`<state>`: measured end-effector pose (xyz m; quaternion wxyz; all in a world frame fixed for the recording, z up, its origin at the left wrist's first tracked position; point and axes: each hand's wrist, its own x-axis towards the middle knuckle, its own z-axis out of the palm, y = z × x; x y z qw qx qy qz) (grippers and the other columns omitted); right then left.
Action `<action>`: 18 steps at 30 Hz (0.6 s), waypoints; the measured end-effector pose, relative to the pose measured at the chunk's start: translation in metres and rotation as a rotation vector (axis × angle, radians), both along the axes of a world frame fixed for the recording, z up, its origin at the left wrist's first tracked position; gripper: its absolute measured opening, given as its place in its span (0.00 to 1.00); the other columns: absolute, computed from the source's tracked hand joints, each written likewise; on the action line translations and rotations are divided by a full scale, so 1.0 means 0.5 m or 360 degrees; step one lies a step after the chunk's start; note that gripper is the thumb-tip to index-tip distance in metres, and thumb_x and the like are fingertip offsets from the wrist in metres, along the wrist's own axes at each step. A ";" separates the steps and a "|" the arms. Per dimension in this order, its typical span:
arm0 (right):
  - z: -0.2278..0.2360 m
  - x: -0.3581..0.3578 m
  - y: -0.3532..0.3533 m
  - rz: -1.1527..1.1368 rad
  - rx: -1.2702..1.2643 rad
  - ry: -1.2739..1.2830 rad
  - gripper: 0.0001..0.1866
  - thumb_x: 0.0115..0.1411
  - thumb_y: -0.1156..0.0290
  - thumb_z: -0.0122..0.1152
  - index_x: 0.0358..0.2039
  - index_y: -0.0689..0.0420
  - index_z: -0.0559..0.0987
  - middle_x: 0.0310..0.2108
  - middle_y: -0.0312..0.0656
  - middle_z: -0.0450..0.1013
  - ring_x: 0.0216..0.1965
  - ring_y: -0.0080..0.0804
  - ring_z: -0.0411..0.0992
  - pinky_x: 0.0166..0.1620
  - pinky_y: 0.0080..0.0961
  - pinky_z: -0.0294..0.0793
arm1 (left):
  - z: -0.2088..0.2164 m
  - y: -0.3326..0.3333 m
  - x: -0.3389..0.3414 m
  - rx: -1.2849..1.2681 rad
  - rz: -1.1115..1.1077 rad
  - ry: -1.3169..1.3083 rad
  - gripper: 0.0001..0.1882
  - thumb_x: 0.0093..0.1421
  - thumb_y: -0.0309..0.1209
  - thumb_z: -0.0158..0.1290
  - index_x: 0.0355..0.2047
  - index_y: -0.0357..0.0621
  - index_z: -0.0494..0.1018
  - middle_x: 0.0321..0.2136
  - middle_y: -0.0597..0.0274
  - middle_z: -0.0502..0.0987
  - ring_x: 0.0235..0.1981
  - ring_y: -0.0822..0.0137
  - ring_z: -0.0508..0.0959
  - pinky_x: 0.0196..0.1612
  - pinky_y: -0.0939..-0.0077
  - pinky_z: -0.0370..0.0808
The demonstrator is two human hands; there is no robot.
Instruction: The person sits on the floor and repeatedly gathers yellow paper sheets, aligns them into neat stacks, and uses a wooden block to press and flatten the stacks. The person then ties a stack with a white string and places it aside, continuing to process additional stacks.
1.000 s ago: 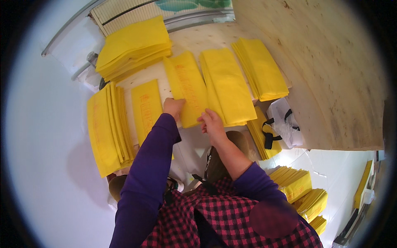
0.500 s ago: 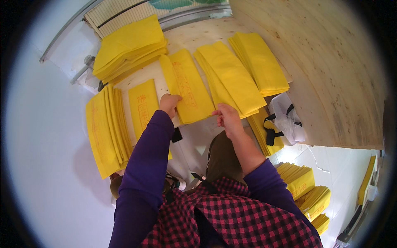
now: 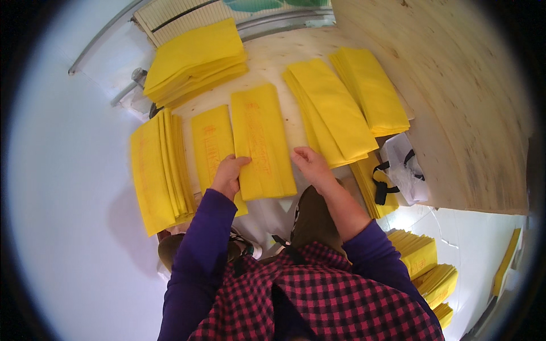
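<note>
My left hand point(image 3: 229, 173) pinches the left edge of a folded yellow fabric piece point(image 3: 259, 136) with red printing, which lies over the near part of the wooden board. To its left and partly under it is another printed yellow piece point(image 3: 210, 136). Just off the held piece's right edge, my right hand point(image 3: 311, 166) has its fingers curled, with nothing visible in them. Beyond that hand lies a stack of plain folded yellow pieces point(image 3: 333, 111).
More yellow stacks stand at the far left point(image 3: 196, 54), on the left edge point(image 3: 156, 170) and at the right point(image 3: 369, 91). An upright wooden panel point(image 3: 449, 108) bounds the right side. Below it sit a clear plastic bag point(image 3: 402, 170), a black strap point(image 3: 380, 190) and yellow bundles point(image 3: 418, 250).
The held yellow piece has come toward me and left, straightening beside the printed one. My right hand has parted from it. The whole view has shifted slightly.
</note>
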<state>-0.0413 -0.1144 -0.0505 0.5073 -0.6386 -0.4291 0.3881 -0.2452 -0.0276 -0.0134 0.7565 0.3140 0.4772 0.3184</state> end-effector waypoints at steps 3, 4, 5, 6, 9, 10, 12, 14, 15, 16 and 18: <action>-0.003 -0.021 -0.011 0.0077 -0.0119 -0.0037 0.21 0.60 0.58 0.53 0.45 0.64 0.71 0.36 0.41 0.73 0.36 0.27 0.71 0.38 0.24 0.71 | 0.020 -0.056 -0.023 0.0040 0.0043 -0.0047 0.17 0.54 0.20 0.47 0.45 0.32 0.64 0.40 0.49 0.74 0.38 0.56 0.77 0.40 0.65 0.77; -0.002 -0.027 -0.017 0.0117 -0.0225 0.0049 0.21 0.60 0.60 0.52 0.46 0.63 0.70 0.38 0.41 0.72 0.38 0.26 0.71 0.38 0.23 0.71 | 0.023 -0.075 -0.032 0.0019 0.0040 -0.0070 0.17 0.53 0.20 0.47 0.45 0.32 0.64 0.40 0.49 0.74 0.38 0.57 0.77 0.41 0.65 0.76; -0.002 -0.034 -0.025 0.0139 -0.0264 0.0316 0.22 0.60 0.59 0.52 0.46 0.65 0.69 0.38 0.42 0.72 0.38 0.28 0.71 0.39 0.25 0.71 | 0.024 -0.095 -0.042 0.0002 0.0033 -0.0124 0.17 0.53 0.20 0.48 0.45 0.32 0.64 0.40 0.50 0.74 0.38 0.57 0.77 0.41 0.65 0.76; -0.003 -0.041 -0.032 0.0151 -0.0324 0.0613 0.22 0.60 0.59 0.52 0.47 0.66 0.69 0.39 0.43 0.72 0.39 0.29 0.71 0.40 0.26 0.71 | 0.022 -0.112 -0.050 0.0015 0.0008 -0.0245 0.17 0.53 0.19 0.48 0.45 0.33 0.64 0.40 0.50 0.74 0.39 0.57 0.77 0.41 0.66 0.76; -0.008 -0.063 -0.039 0.0208 -0.0379 0.1202 0.22 0.61 0.62 0.50 0.47 0.68 0.67 0.41 0.44 0.71 0.40 0.31 0.71 0.42 0.27 0.71 | 0.008 -0.145 -0.054 0.0012 0.0023 -0.0210 0.20 0.53 0.18 0.47 0.48 0.33 0.62 0.43 0.49 0.72 0.40 0.57 0.76 0.43 0.65 0.76; -0.011 -0.071 -0.038 0.0208 -0.0407 0.1348 0.21 0.61 0.63 0.50 0.47 0.68 0.67 0.42 0.45 0.71 0.40 0.31 0.71 0.42 0.27 0.72 | 0.004 -0.151 -0.054 0.0051 0.0028 -0.0186 0.20 0.53 0.18 0.47 0.48 0.33 0.62 0.43 0.49 0.72 0.40 0.57 0.76 0.43 0.66 0.76; -0.015 -0.085 -0.035 0.0190 -0.0358 0.1232 0.18 0.62 0.66 0.49 0.47 0.66 0.67 0.40 0.44 0.71 0.39 0.32 0.72 0.41 0.29 0.73 | 0.003 -0.157 -0.055 0.0105 0.0041 -0.0098 0.21 0.53 0.18 0.47 0.49 0.33 0.62 0.44 0.49 0.72 0.41 0.58 0.76 0.43 0.66 0.76; -0.015 -0.091 -0.036 0.0192 -0.0355 0.1152 0.16 0.61 0.69 0.49 0.47 0.65 0.67 0.40 0.45 0.72 0.39 0.33 0.73 0.41 0.30 0.74 | 0.009 -0.160 -0.059 0.0177 -0.0003 -0.0112 0.21 0.53 0.18 0.47 0.50 0.33 0.61 0.45 0.50 0.71 0.42 0.59 0.75 0.43 0.67 0.76; -0.013 -0.091 -0.037 0.0213 -0.0358 0.1129 0.16 0.61 0.69 0.49 0.47 0.65 0.66 0.40 0.45 0.72 0.39 0.33 0.73 0.42 0.30 0.74 | 0.013 -0.160 -0.062 0.0216 -0.0029 -0.0120 0.22 0.54 0.18 0.47 0.50 0.34 0.61 0.45 0.50 0.71 0.42 0.60 0.75 0.44 0.67 0.76; -0.011 -0.090 -0.039 0.0234 -0.0360 0.1104 0.16 0.61 0.70 0.49 0.47 0.66 0.66 0.41 0.46 0.72 0.39 0.33 0.73 0.43 0.31 0.74 | 0.016 -0.160 -0.063 0.0193 -0.0028 -0.0119 0.21 0.54 0.19 0.47 0.50 0.34 0.60 0.45 0.50 0.71 0.43 0.60 0.75 0.44 0.68 0.76; -0.003 -0.090 -0.042 0.0226 -0.0378 0.1088 0.16 0.61 0.71 0.49 0.47 0.66 0.66 0.42 0.46 0.71 0.40 0.34 0.73 0.43 0.30 0.74 | 0.020 -0.156 -0.065 0.0210 -0.0044 -0.0200 0.21 0.56 0.21 0.46 0.51 0.34 0.60 0.46 0.51 0.70 0.44 0.60 0.75 0.44 0.68 0.76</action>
